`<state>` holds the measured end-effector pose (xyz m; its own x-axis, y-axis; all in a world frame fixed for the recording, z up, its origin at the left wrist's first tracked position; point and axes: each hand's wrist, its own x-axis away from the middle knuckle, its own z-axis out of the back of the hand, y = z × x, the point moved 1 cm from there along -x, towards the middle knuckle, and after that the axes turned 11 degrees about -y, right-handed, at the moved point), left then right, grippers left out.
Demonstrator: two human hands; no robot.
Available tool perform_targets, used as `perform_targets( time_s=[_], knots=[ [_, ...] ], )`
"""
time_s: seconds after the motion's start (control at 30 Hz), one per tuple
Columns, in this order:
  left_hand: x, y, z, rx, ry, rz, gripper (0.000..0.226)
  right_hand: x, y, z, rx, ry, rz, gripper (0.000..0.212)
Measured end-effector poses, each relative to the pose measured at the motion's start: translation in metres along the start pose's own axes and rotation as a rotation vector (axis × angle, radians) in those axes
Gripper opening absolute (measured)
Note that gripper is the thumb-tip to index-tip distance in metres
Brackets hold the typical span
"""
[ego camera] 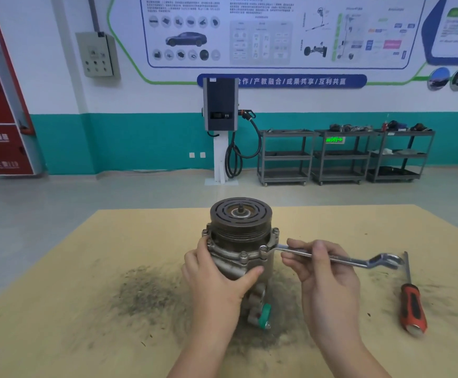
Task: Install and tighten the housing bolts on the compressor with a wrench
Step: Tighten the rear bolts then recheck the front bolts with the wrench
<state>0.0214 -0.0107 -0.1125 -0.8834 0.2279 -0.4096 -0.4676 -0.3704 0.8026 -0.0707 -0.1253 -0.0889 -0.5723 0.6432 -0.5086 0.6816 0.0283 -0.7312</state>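
Observation:
A grey metal compressor point(241, 232) stands upright on the table, its round pulley on top. Several housing bolts point(243, 255) sit around the flange under the pulley. My left hand point(213, 271) wraps around the compressor body from the left and front. My right hand point(322, 271) pinches the shaft of a silver combination wrench point(342, 259). The wrench's ring end sits over a bolt point(263, 249) at the flange's front right, and its open end points right.
A red-handled screwdriver point(412, 304) lies on the yellow-brown table point(86, 309) to the right of my right hand. Dark grit is spread around the compressor's base. Beyond the table are bare floor, a charging post point(220, 126) and three grey carts point(342, 156) along the wall.

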Motion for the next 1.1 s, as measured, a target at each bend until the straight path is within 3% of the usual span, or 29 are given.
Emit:
perform_targets(
  time_s=[0.2, 0.27, 0.37, 0.4, 0.6, 0.73, 0.8, 0.93, 1.0, 1.1],
  knots=[
    [0.034, 0.033, -0.034, 0.132, 0.156, 0.135, 0.105, -0.028, 0.004, 0.016, -0.250, 0.064, -0.099, 0.017],
    [0.041, 0.031, -0.032, 0.262, 0.161, 0.097, 0.082, -0.041, 0.000, 0.019, -0.291, 0.065, -0.147, 0.022],
    [0.035, 0.018, -0.016, 0.415, 0.195, 0.067, 0.026, -0.052, -0.008, 0.024, -0.334, 0.039, -0.161, 0.025],
    [0.031, 0.015, -0.010, 0.415, 0.200, 0.058, 0.019, -0.050, -0.008, 0.026, -0.324, 0.012, -0.158, 0.023],
    [0.008, 0.000, 0.010, 0.389, 0.098, -0.081, 0.029, -0.027, -0.001, 0.018, -0.266, -0.111, -0.154, 0.012],
    [0.004, -0.008, 0.017, 0.411, 0.029, -0.093, 0.019, -0.022, -0.001, 0.014, -0.208, -0.097, -0.083, 0.013],
    [-0.003, -0.016, 0.023, 0.442, -0.069, -0.085, 0.044, -0.016, 0.000, 0.014, -0.167, -0.091, -0.025, 0.011],
    [-0.022, -0.025, 0.027, 0.349, -0.451, -0.063, 0.118, 0.000, 0.002, 0.011, -0.122, -0.057, 0.056, 0.009],
    [-0.027, -0.025, 0.026, 0.301, -0.534, -0.100, 0.132, 0.005, 0.002, 0.011, -0.104, -0.044, 0.064, 0.011],
    [-0.033, -0.028, 0.024, 0.298, -0.565, -0.092, 0.127, 0.009, 0.001, 0.013, -0.017, -0.055, 0.088, 0.025]
  ],
)
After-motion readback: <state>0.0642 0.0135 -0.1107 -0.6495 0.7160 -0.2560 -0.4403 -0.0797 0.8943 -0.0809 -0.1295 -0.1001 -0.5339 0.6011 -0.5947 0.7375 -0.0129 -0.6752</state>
